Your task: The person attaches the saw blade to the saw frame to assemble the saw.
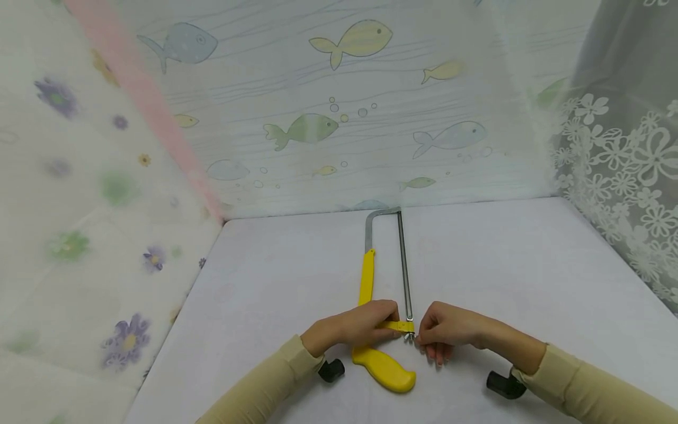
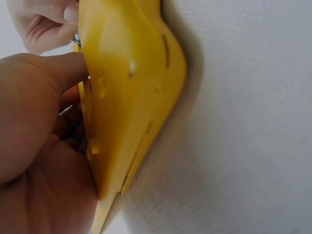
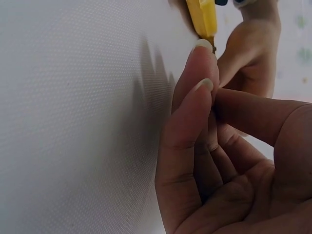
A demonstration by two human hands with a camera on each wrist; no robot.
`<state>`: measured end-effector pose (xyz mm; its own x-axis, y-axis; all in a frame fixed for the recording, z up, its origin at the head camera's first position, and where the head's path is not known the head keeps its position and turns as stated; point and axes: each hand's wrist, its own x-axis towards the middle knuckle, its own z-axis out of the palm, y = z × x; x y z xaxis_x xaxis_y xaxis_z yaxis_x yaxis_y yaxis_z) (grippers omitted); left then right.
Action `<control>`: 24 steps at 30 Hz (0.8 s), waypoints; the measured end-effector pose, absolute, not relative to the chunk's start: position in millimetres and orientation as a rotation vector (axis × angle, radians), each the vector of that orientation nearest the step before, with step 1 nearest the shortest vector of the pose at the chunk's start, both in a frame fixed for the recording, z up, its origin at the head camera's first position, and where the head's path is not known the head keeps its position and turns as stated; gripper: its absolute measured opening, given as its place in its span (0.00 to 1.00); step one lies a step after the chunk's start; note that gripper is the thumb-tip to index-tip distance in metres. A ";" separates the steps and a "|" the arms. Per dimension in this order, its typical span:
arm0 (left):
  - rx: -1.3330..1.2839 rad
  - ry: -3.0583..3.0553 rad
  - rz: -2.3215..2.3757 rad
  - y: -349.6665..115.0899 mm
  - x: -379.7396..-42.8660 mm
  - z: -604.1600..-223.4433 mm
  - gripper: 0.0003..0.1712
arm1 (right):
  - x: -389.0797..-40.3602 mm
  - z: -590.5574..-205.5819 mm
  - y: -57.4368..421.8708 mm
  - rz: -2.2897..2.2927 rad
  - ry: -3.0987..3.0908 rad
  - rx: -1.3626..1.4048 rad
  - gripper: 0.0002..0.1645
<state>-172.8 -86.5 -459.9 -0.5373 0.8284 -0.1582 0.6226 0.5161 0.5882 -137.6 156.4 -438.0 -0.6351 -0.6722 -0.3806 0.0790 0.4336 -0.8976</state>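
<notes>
A hacksaw (image 1: pixel 366 277) with a yellow handle (image 1: pixel 389 371) and grey metal front bow lies on the white table, its blade side (image 1: pixel 405 265) to the right. My left hand (image 1: pixel 365 323) grips the yellow frame near the handle, thumb and fingers around the short arm that holds the blade's near end. A small metal wing nut (image 1: pixel 409 337) sticks out below that arm. At the wing nut, my right hand (image 1: pixel 447 328) has its thumb and curled fingers pinched together. The right wrist view shows those fingertips (image 3: pixel 197 97) close up, hiding the nut.
White cloth covers the table (image 1: pixel 275 265). Behind it hangs a fish-print curtain (image 1: pixel 318 165), with a flower-print cloth (image 1: pixel 106 235) at left and lace (image 1: pixel 630 171) at right. Black wrist devices (image 1: pixel 505 384) sit by both sleeves.
</notes>
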 end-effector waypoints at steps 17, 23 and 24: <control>1.209 2.332 0.666 -87.7 -173.9 -463.1 0.07 | -134.3 -442.5 146.9 -1.294 1.852 -0.445 0.13; 1.226 2.313 0.690 -87.9 -175.6 -465.9 0.07 | -136.1 -445.2 145.0 -1.293 1.820 -0.423 0.12; 1.228 2.312 0.689 -87.8 -175.8 -465.9 0.07 | -136.7 -445.3 144.9 -1.288 1.819 -0.418 0.12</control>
<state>-175.8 -87.8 -465.9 -0.5149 0.8458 -0.1393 0.6317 0.4842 0.6053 -136.7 144.9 -445.3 -0.5861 -0.6782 -0.4433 0.1928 0.4146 -0.8893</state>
